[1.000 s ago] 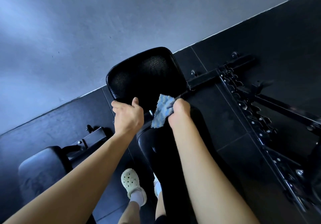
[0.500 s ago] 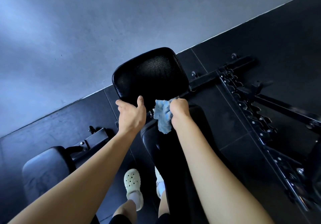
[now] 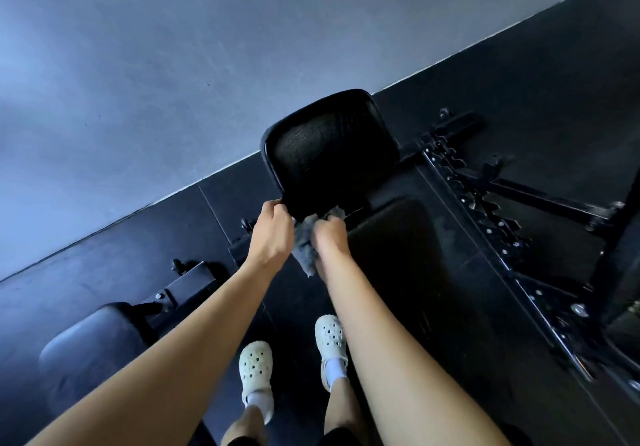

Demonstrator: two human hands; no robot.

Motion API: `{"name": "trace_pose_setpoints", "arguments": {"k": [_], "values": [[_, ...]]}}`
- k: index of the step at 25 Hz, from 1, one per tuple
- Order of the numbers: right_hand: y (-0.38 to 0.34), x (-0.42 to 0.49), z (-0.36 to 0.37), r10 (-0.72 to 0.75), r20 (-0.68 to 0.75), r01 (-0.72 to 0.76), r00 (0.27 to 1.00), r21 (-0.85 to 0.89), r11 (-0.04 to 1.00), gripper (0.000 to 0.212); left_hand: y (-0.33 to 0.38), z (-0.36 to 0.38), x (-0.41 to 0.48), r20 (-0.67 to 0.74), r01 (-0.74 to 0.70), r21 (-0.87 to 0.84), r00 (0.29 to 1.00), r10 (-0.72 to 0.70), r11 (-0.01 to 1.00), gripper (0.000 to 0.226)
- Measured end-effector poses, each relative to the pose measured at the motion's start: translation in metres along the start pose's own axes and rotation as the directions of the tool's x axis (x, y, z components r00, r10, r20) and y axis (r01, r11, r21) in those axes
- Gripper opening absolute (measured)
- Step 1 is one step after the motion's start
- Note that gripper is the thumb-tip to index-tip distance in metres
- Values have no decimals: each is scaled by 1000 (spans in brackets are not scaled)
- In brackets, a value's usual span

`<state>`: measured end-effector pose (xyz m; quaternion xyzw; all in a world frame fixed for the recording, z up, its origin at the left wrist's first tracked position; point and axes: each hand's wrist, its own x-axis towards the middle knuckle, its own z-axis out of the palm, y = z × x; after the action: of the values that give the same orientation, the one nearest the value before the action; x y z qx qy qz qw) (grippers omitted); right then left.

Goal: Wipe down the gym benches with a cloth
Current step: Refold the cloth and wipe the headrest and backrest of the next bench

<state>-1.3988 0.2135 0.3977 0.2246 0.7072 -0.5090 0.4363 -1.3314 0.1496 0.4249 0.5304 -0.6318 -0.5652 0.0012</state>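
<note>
Black second bench (image 3: 86, 352): well off to the left of the left hand and nearer the person. It is a rounded pad on its own frame, and neither hand touches it.
Left hand (image 3: 273, 234): fingers curled over the near left corner of the small pad, gripping its edge, apparently to steady it.
Cloth (image 3: 304, 248): grey-blue and bunched, sitting between the two hands. A tail hangs below the knuckles and the top is pushed up against the small pad's near edge.
Right hand (image 3: 329, 236): just right of the left hand, closed round the cloth at the gap where the small pad meets the long pad.
Small pad (image 3: 329, 147): directly beyond both hands. Its black cover looks crackled, and whether it is tilted cannot be told.
Long pad (image 3: 391, 255): right of the right hand, running back under the right forearm.
Notched frame (image 3: 485, 210): well to the right of the right hand, on the dark floor.
Step in hand: probably wiping the near edge and seam of the small pad, with this bench only partly done.
Next move: likely calls for drawing the cloth along that edge or up over the pad's face, keeping the left-hand grip firm so the pad does not shift.
</note>
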Motion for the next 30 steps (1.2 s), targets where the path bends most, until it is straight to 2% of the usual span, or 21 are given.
{"name": "trace_pose_setpoints", "arguments": {"k": [1,3,7,8,10,12,14,17,20,24,27,30], "values": [[13,-7,13,27,73,-30,997,41,999,30,-5,-9,2,25,-22,-2,999,22,1000,43],[23,-17,23,5,92,-23,996,197,980,27,-14,-22,6,78,-36,0,996,36,999,40],[6,-9,7,-18,-163,89,986,437,895,28,-30,-42,12,164,-41,-50,985,48,998,32],[4,-5,10,12,-181,79,983,485,871,29,-36,-47,14,170,-38,-63,984,48,997,31],[9,-8,30,106,-112,-19,988,589,808,37,-47,-53,19,178,-26,-73,983,39,997,29],[28,-7,56,80,-54,-37,995,549,835,28,-61,-56,22,177,-17,-63,984,28,998,25],[41,-15,69,30,-5,-23,1000,525,851,35,-70,-59,23,153,-13,-42,988,19,999,26],[45,-21,68,-14,84,-40,996,608,793,42,-78,-61,29,130,15,-56,992,-8,998,29],[47,-26,63,-9,14,-3,1000,672,741,43,-75,-61,28,160,34,-87,987,-20,996,31],[29,-24,101,11,96,-80,995,755,651,34,-68,-72,29,161,-24,-109,986,42,994,32],[-1,-21,124,-95,144,-68,985,831,553,36,-69,-89,38,132,-7,-194,991,34,981,35],[0,-31,122,-140,102,-6,985,827,562,39,-68,-94,38,130,39,-236,991,-8,971,40]]}}
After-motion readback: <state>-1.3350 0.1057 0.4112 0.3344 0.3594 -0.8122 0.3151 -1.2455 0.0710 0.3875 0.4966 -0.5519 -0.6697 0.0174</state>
